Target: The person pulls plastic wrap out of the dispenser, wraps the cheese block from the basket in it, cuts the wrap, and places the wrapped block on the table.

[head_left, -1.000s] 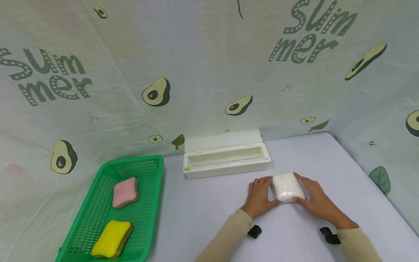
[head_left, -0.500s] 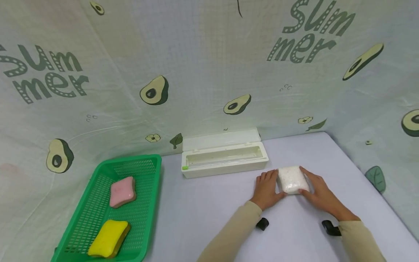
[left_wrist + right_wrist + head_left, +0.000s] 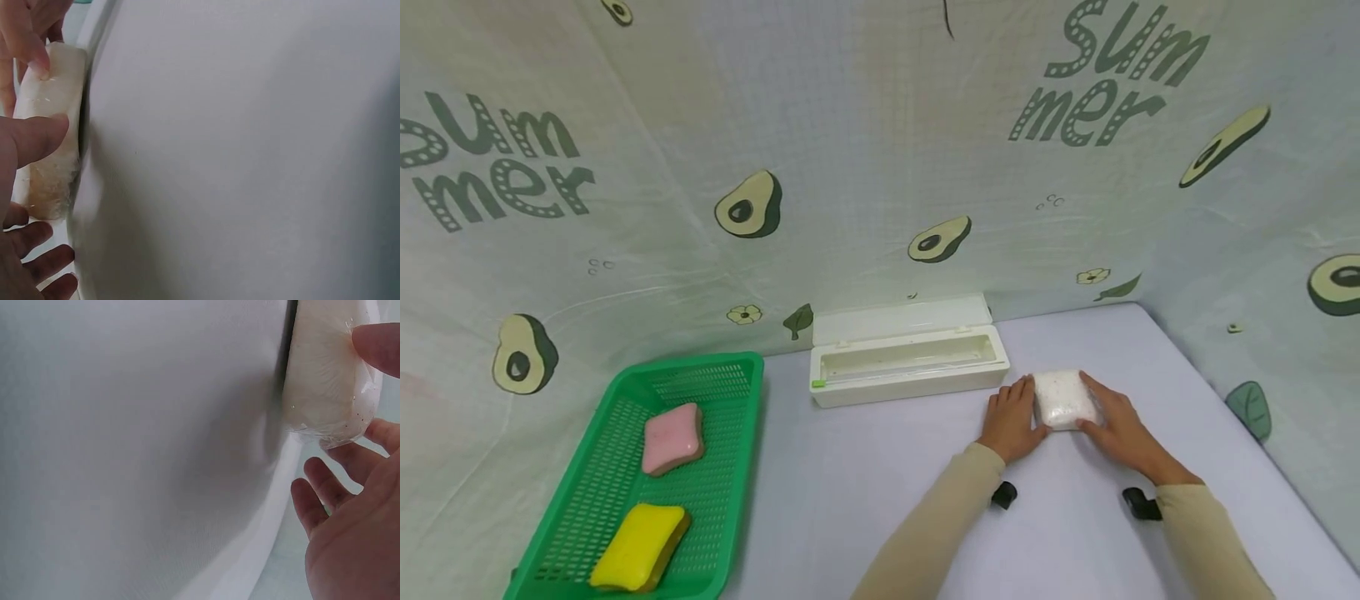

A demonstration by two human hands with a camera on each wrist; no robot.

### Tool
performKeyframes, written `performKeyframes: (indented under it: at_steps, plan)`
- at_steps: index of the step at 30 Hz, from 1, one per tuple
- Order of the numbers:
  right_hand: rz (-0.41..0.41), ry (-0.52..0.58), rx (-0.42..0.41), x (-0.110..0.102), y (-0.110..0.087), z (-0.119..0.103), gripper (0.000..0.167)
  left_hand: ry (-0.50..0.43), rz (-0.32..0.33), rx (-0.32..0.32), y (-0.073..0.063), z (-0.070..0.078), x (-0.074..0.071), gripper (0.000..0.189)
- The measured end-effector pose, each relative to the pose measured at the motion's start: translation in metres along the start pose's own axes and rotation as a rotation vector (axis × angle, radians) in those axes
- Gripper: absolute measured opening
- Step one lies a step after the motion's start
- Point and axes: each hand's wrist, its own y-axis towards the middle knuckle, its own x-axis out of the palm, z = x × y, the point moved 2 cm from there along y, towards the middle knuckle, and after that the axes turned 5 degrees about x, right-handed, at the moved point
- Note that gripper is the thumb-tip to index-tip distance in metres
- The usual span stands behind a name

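A white sponge (image 3: 1063, 402) wrapped in clear film lies flat on the table at right of centre in the head view. My left hand (image 3: 1011, 421) holds its left side, thumb at the near edge. On the opposite side my right hand (image 3: 1122, 429) grips it, thumb on the near face and fingers toward the far corner. From the left wrist, both thumbs show against the near face of the sponge (image 3: 53, 94). Glossy, wrinkled film covers the end of the sponge (image 3: 331, 381) in the right wrist view.
Behind the hands stands a long white film dispenser box (image 3: 910, 390) with its lid raised. At left a green basket (image 3: 681, 363) contains a pink sponge (image 3: 672, 437) and a yellow sponge (image 3: 638, 546). A printed cloth (image 3: 865, 167) hangs along the back.
Both hands have moved the wrapped sponge away from the body and a little to the right, keeping their hold on its sides. The head view has shifted slightly.
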Motion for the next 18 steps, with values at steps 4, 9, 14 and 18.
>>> performKeyframes:
  at_steps: [4, 9, 14, 18]
  plan:
    - [-0.026, -0.003, 0.034, 0.003, 0.001, 0.000, 0.081, 0.005, -0.006, -0.007, -0.001, -0.003, -0.002, 0.085]
    - [0.013, -0.011, 0.011, 0.006, -0.001, -0.001, 0.080, 0.024, 0.016, -0.002, -0.010, -0.011, -0.005, 0.083]
    - [0.071, -0.017, -0.028, 0.000, -0.002, -0.010, 0.081, 0.024, 0.046, 0.014, -0.026, -0.018, -0.013, 0.073]
    - [0.090, 0.002, -0.049, -0.003, -0.001, -0.023, 0.080, 0.010, 0.086, 0.013, -0.040, -0.025, -0.022, 0.068]
